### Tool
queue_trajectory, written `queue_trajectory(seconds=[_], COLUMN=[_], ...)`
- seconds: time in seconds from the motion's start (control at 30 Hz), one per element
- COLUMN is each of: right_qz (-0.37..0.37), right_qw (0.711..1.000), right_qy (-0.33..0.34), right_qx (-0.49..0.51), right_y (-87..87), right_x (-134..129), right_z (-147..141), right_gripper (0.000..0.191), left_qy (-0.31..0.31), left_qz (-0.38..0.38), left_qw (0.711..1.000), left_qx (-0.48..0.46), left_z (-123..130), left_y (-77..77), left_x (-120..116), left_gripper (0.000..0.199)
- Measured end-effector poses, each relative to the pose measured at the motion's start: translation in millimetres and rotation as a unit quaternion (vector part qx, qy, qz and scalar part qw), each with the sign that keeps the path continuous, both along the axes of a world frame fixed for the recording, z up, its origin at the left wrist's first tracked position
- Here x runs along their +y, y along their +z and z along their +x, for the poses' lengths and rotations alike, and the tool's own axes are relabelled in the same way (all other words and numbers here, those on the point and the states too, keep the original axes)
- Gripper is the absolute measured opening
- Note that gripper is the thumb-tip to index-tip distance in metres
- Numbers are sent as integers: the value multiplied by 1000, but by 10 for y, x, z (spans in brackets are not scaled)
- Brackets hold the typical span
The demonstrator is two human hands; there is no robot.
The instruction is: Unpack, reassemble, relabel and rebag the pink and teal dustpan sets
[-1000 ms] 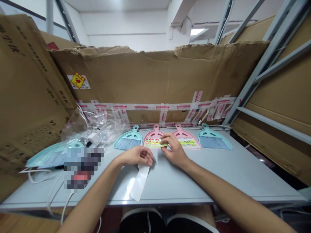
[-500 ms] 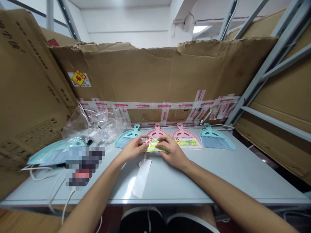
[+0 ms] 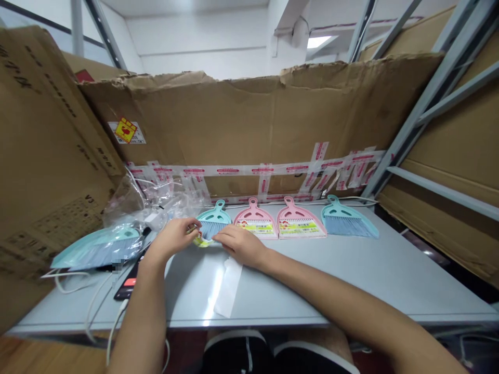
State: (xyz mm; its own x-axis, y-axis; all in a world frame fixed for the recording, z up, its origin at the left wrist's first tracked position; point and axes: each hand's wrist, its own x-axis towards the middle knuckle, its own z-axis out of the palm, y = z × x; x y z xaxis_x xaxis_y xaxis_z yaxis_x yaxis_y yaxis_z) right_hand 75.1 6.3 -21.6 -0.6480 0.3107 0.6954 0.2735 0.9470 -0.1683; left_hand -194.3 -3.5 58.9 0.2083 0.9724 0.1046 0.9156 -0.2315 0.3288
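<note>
While our left hand [image 3: 174, 238] is pinched on one end of the yellow label [image 3: 202, 242], our right hand [image 3: 245, 246] has its fingertips at the other; whether they grip, we cannot tell. Label bowed, close to the front of a blue dustpan [image 3: 219, 210]; contact unclear. We judge an even, light pull from both ends would flatten it; best we handle edges only, in case the back is sticky, and square it to the pan's front rim. From the label: blue dustpan at one o'clock; two pink dustpans [image 3: 253, 211], labels on, toward three; white strip [image 3: 228, 291] at five, on the table [image 3: 296, 291].
</note>
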Motion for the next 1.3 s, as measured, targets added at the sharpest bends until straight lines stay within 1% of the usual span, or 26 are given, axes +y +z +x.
queue_trajectory(seconds=[0.07,0.17,0.23,0.4,0.63,0.83,0.97,1.13,1.2,1.3], right_qz=[5,16,18,-9,-33,-33,-12,-16,-22,-33], right_qw=[1000,999,999,1000,998,997,997,993,992,993], right_qy=[11,26,26,24,22,-10,-56,-111,-119,-111], right_qx=[-8,-12,-3,13,55,73,54,28,30,36], right_y=[-82,-160,-176,-186,-219,-230,-233,-215,-205,-198], right_x=[26,9,-16,-40,-29,4,49,76,78,79], right_z=[-69,-70,-44,-21,-19,-6,-17,-9,-1,5], right_gripper=[30,25,23,23,24,26,28,26,28,30], left_qy=[16,35,40,50,60,101,116,101,97,100], left_qz=[-19,-40,-45,-43,-16,7,7,-15,-25,-22], left_qw=[1000,999,998,998,997,994,993,995,995,995], left_qx=[9,9,7,-3,36,49,36,-10,-7,1], left_z=[-65,-116,-134,-150,-95,-42,-14,-49,-66,-69], left_y=[-43,-113,-157,-240,-296,-344,-355,-335,-330,-337], left_x=[36,69,86,133,181,184,178,192,195,194], left_gripper=[31,28,27,27,31,37,39,41,39,37])
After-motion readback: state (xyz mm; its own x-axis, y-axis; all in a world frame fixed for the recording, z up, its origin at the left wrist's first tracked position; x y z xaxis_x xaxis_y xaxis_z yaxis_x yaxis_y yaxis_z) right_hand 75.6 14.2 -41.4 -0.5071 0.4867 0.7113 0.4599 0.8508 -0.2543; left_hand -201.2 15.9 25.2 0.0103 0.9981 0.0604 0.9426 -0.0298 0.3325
